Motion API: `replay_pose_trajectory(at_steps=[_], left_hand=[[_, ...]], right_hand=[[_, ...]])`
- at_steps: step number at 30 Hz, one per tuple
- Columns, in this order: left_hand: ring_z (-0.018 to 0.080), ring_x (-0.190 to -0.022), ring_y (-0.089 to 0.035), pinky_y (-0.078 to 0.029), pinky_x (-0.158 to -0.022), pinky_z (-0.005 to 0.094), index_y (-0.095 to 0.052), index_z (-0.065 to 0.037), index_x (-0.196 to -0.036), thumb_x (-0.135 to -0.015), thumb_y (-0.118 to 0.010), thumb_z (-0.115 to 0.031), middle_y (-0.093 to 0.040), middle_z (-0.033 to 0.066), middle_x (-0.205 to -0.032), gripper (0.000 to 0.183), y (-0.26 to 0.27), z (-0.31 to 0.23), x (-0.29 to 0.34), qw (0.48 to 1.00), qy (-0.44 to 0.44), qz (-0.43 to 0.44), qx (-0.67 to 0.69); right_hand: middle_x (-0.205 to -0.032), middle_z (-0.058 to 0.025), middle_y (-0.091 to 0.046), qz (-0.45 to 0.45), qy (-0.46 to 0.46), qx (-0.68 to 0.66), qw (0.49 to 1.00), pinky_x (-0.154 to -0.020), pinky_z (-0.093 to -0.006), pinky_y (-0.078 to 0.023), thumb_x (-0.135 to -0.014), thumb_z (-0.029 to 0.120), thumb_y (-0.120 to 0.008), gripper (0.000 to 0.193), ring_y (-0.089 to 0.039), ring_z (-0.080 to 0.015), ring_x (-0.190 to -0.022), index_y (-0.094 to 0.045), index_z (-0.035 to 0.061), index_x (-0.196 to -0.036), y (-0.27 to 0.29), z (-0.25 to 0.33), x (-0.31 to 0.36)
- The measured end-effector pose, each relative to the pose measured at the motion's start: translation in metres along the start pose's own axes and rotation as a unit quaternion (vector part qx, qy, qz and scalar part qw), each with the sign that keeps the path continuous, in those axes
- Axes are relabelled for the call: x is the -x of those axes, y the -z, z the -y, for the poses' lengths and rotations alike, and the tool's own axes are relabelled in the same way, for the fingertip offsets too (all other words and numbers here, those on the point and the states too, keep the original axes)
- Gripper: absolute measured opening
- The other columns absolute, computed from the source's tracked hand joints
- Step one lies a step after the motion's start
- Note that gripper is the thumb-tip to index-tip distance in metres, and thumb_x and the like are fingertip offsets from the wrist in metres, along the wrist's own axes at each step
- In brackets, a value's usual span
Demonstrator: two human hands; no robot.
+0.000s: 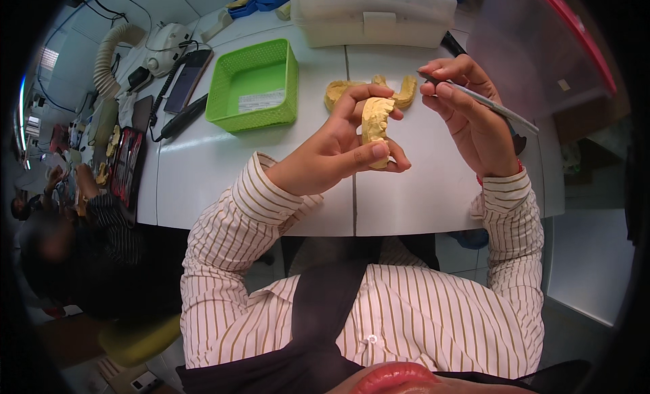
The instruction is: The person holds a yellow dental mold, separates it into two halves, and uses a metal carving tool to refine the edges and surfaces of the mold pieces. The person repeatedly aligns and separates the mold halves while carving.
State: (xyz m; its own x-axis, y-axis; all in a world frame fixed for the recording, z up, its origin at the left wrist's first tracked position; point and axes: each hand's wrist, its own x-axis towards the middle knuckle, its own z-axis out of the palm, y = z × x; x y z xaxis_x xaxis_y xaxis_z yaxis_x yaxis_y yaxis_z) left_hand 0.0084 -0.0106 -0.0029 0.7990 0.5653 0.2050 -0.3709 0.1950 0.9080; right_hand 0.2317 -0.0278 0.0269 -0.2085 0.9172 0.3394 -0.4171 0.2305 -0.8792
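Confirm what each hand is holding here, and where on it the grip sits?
Left hand holds a yellow dental cast by its sides, thumb at the lower end. Right hand pinches a thin metal tool near its front end.

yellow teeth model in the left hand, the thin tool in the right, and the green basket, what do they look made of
The teeth model in the left hand looks like cast plaster or dental stone: matte, chalky yellow, no shine. The thin tool in the right hand seems to be metal: slim, grey, with a faint gleam. The green basket looks like moulded plastic: bright even colour and perforated lattice walls.
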Motion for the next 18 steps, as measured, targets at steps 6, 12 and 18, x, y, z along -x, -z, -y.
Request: replay_pose_trajectory(at_steps=[6,12,18], left_hand=[[0.0253,-0.095,-0.064,-0.053,-0.090,0.0416,-0.024,-0.010,-0.137,-0.086,-0.065,-0.004,-0.040,0.0133,-0.133,0.066,-0.005,0.010,-0.009,0.994,-0.047,-0.064,-0.073],[0.0280,-0.104,-0.063,-0.057,-0.088,0.0367,-0.027,-0.010,-0.131,-0.079,-0.072,0.001,-0.040,0.0145,-0.129,0.070,-0.008,0.011,-0.010,0.989,-0.046,-0.093,-0.110],[0.0277,-0.117,-0.053,-0.054,-0.094,0.0380,-0.031,-0.011,-0.131,-0.077,-0.075,0.000,-0.040,0.0182,-0.134,0.071,-0.010,0.009,-0.011,0.991,-0.037,-0.103,-0.081]], right_hand=[[-0.099,-0.0113,-0.065,0.024,0.102,0.143,0.984,-0.087,-0.0347,-0.055,-0.080,-0.008,-0.068,0.018,-0.066,-0.0208,-0.099,-0.061,0.0014,-0.095,-0.003,-0.014,0.013],[-0.091,-0.0116,-0.068,0.083,0.241,0.293,0.922,-0.085,-0.0344,-0.056,-0.075,-0.004,-0.074,0.020,-0.068,-0.0248,-0.097,-0.062,0.0034,-0.089,0.007,-0.014,0.013],[-0.091,-0.0103,-0.067,0.127,0.231,0.354,0.897,-0.084,-0.0411,-0.058,-0.075,-0.004,-0.074,0.020,-0.068,-0.0300,-0.097,-0.061,0.0058,-0.087,0.007,-0.007,0.016]])
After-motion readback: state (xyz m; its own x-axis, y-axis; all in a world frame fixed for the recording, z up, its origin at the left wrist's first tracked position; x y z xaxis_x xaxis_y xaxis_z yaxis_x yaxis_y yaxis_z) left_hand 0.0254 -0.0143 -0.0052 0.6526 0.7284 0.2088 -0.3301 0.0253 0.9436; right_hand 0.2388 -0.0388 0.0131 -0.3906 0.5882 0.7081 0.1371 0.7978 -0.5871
